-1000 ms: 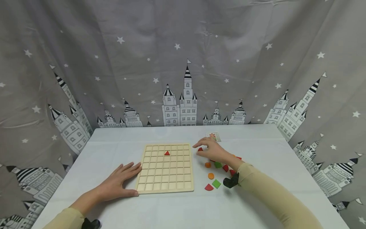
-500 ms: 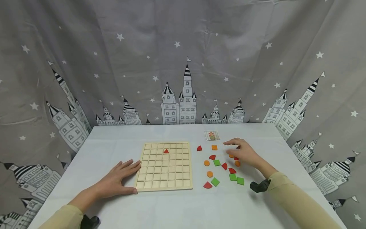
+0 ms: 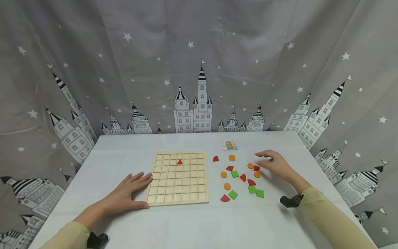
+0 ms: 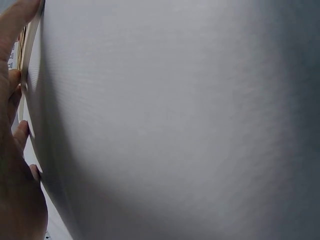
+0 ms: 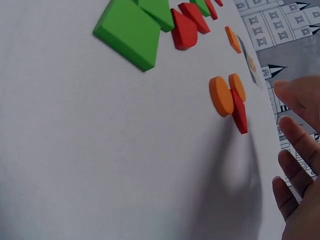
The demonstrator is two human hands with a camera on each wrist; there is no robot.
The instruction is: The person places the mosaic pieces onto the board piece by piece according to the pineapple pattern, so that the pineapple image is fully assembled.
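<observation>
A wooden grid board [image 3: 177,178] lies on the white table [image 3: 192,221] with one red triangle [image 3: 179,162] in a cell near its top. My left hand [image 3: 136,192] lies flat on the table, its fingers touching the board's lower left edge; the left wrist view shows those fingers [image 4: 12,150] against the board edge [image 4: 27,60]. My right hand [image 3: 268,160] hovers with relaxed fingers and holds nothing, just right of a red piece [image 3: 256,168] and two orange discs [image 3: 250,165]. In the right wrist view the fingers [image 5: 295,145] hang beside the same discs [image 5: 221,96].
Loose pieces lie right of the board: red quarter-rounds [image 3: 216,158], an orange square [image 3: 231,157], green squares [image 3: 252,189], orange discs [image 3: 227,186]. A small picture card [image 3: 229,144] sits behind them. A star-and-castle curtain [image 3: 199,69] surrounds the table.
My right hand has moved from the red quarter-round near the board rightward across the pieces to the group's right side. The left hand has stayed put.
</observation>
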